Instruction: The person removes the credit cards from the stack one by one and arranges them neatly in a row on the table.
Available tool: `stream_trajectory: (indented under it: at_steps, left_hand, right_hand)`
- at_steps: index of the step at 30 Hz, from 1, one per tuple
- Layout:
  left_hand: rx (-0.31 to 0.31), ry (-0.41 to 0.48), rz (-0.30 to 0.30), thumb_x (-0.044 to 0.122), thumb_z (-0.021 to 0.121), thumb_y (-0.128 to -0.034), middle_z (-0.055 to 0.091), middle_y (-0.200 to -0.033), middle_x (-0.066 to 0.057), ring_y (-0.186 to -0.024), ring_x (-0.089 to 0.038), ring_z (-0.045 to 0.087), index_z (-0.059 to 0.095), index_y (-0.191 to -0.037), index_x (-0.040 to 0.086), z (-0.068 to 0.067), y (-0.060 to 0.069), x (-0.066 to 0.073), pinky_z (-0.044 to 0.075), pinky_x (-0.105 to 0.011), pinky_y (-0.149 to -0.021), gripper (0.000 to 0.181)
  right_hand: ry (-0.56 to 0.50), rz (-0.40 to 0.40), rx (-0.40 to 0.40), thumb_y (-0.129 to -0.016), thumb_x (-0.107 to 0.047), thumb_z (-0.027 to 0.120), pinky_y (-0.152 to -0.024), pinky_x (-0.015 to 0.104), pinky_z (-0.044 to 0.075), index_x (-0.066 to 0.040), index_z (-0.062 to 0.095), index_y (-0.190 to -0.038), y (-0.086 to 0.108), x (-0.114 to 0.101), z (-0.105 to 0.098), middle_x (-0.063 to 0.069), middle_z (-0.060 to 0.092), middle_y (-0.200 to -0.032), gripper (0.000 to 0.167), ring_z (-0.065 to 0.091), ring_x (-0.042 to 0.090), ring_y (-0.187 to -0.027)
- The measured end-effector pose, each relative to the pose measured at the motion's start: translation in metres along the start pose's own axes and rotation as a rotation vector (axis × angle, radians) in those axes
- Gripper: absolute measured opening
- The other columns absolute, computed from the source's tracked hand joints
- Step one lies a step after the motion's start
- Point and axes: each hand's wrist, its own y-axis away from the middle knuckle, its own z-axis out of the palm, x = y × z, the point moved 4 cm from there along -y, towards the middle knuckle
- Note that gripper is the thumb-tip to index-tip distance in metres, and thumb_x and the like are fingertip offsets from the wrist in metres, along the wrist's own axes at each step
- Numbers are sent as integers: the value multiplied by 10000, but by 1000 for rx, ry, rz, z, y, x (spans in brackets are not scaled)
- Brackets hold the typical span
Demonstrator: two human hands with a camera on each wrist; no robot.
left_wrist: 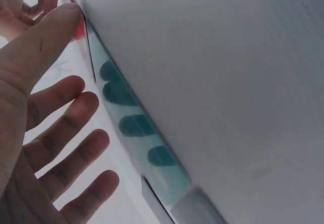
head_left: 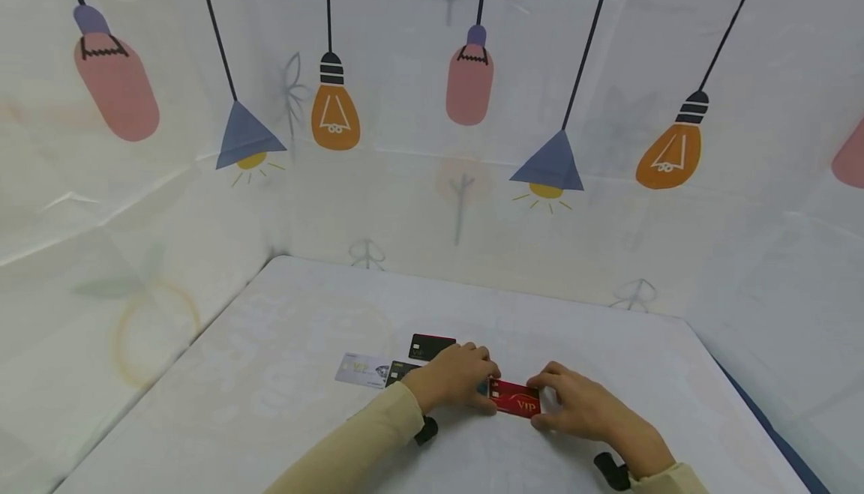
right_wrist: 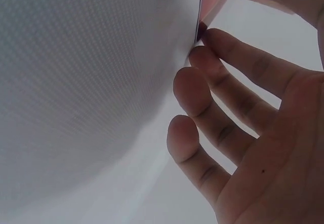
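Observation:
A red card (head_left: pixel 515 398) with "VIP" printed on it lies on the white table between my two hands. My left hand (head_left: pixel 454 378) pinches its left end, thumb at the near edge and index finger at the far edge. At the right end my right hand (head_left: pixel 579 402) holds it the same way between thumb and fingers. A glossy teal card (left_wrist: pixel 136 117) lies beneath the left palm, mostly hidden in the head view, and mirrors the fingers above it. The other fingers (left_wrist: pixel 81 153) of the left hand are spread above this card without gripping it.
Left of the hands lie a silver-white card (head_left: pixel 361 369), a black card (head_left: pixel 430 345) and a second black card (head_left: pixel 398 371) partly behind the left wrist. The white table (head_left: pixel 283 329) meets a patterned cloth wall (head_left: pixel 405 202) at its back and left.

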Motion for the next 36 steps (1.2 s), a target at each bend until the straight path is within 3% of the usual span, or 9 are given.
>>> stream_trajectory:
  at_steps: [7, 15, 28, 36]
  left_hand:
    - [48, 20, 7, 568, 742, -865, 658, -1217, 77, -1116, -123, 586, 706, -1263, 275, -8, 4, -14, 496, -306, -961, 495]
    - [74, 40, -21, 427, 774, -895, 661, -1200, 53, -1098, -139, 585, 711, -1263, 236, -20, 10, -38, 496, -299, -924, 420]
    - [107, 30, -85, 410, 790, -883, 663, -1194, 11, -1086, -190, 601, 699, -1275, 194, -24, 25, -79, 506, -369, -934, 457]
    - [92, 45, -148, 412, 789, -882, 662, -1186, 4, -1043, -195, 595, 699, -1269, 183, -22, 37, -106, 509, -393, -900, 459]
  right_hand:
    - [17, 25, 7, -773, -486, 853, -832, 469, 555, -179, 722, -1160, -4, 1, -2, -40, 601, -1122, 512, 576, 173, -950]
    - [27, 114, 46, -815, -471, 824, -811, 430, 562, -191, 707, -1225, -10, 0, -6, -46, 621, -1136, 510, 567, 155, -924]
    - [21, 81, 122, -868, -365, 803, -795, 368, 577, -188, 704, -1251, -23, -11, -11, -42, 647, -1161, 433, 603, 132, -913]
    - [15, 52, 128, -883, -344, 795, -793, 337, 557, -186, 684, -1292, -38, -25, -8, -47, 633, -1195, 453, 577, 110, -907]
